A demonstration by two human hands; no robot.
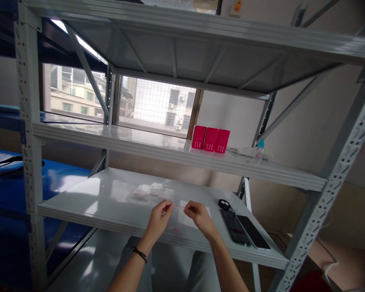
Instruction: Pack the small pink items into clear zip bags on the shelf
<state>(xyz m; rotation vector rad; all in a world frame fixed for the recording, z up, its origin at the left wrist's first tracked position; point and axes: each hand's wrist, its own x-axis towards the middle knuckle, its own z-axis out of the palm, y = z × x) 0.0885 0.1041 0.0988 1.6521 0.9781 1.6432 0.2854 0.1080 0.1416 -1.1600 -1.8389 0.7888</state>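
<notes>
A thin red string [180,206] stretches between my two hands, above the lower grey shelf [109,194]. My left hand [161,213] pinches one end of it, and the fingers of my right hand [197,214] close on the other. Beneath the string and partly behind my right hand lies a white sheet of paper [185,219]. Small clear plastic bags [153,190] are heaped just beyond my left hand; their contents are too small to make out. Tiny red pieces [174,229] rest near the shelf's front edge, between my wrists.
To the right lie two dark phones [235,227] side by side, with a round black object [224,204] on a cord behind them. Three red boxes [211,139] and a teal-capped bottle [260,148] stand on the middle shelf. A metal upright [337,174] bounds the right side.
</notes>
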